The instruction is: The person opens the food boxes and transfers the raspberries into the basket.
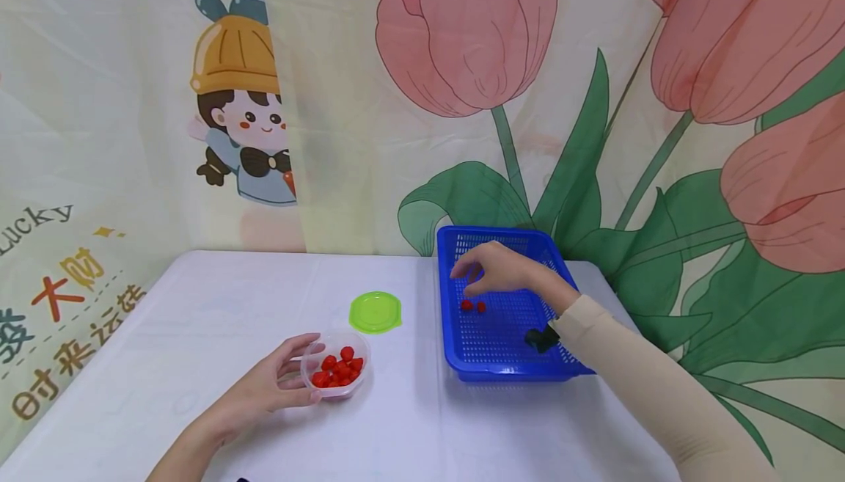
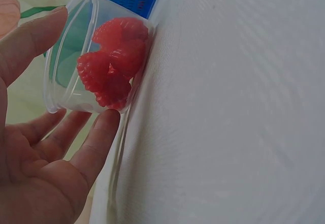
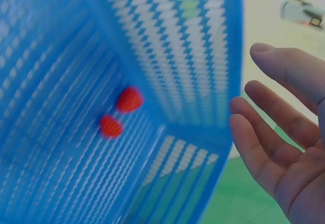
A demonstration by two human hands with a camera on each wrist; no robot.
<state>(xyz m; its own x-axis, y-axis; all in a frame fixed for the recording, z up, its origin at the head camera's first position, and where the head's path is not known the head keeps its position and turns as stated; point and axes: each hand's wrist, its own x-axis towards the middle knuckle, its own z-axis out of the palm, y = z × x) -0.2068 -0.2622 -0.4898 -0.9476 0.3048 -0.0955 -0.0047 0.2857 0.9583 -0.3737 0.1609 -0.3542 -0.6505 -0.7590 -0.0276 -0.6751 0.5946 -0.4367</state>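
A small clear plastic tub [image 1: 339, 395] stands on the table with several red raspberries [image 2: 119, 56] inside. My left hand [image 1: 264, 383] holds it from the side, thumb and fingers on opposite sides of its wall. Further right, a blue perforated basket [image 1: 491, 339] has two raspberries [image 1: 473, 307] lying apart from the walls on its floor. Over the basket's left half hovers my right hand [image 1: 498, 268], fingers loosely bent. In the right wrist view nothing is between that hand's thumb and fingers [image 3: 254, 148], which are beside the basket's rim.
A green lid [image 1: 375, 312] lies flat on the table between the tub and the basket, slightly behind the tub. The white tablecloth [image 1: 218, 306] runs back to a printed curtain [image 1: 337, 100]. A dark object [image 1: 542, 338] shows by the right sleeve.
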